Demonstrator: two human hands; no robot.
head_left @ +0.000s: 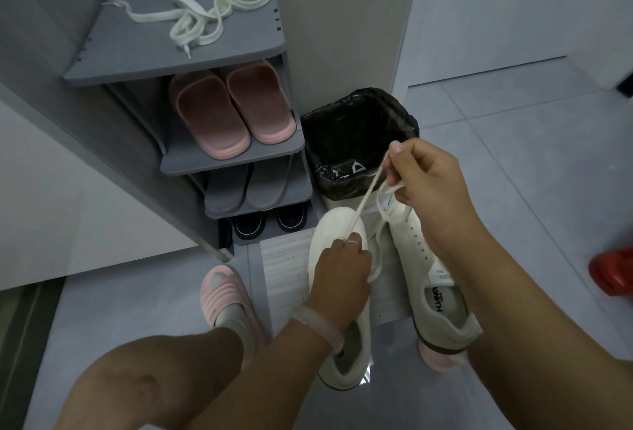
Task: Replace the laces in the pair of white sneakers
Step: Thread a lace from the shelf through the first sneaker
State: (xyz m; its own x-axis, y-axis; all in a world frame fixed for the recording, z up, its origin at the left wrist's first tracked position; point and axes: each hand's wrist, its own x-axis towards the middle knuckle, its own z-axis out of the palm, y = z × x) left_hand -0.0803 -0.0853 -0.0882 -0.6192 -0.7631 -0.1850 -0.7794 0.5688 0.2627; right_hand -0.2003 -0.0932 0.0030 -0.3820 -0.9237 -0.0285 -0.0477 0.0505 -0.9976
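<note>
Pale grey floor tiles (513,155) with thin grout lines cover the room, and a ribbed white mat (284,265) lies flat on them beneath the work area. Two white sneakers stand side by side on this mat, toes pointing away from the person. The left sneaker (329,224) has a smooth rounded toe cap. The right sneaker (411,251) shows a row of small punched eyelets and a printed insole.

The left hand (342,272) rests on the left sneaker's upper, fingers curled and pinching a flat white shoelace (363,200) at the eyelet area. The right hand (421,173) is raised above the toes of the pair, thumb and fingers pinching the same lace, which runs taut between the two hands. A slack loop of the lace hangs below the right hand onto the right sneaker.

A grey tiered shoe rack (239,155) stands at the left. A loose cream flat lace (205,15) lies tangled on its top shelf. Pink moulded slides (233,111) occupy the next shelf, grey slippers (246,190) the one below, and black shoes (267,220) the lowest. A square waste bin (359,135) lined with a glossy black bag stands just beside the rack. The person's left foot wears a pink ribbed slide (226,292).
</note>
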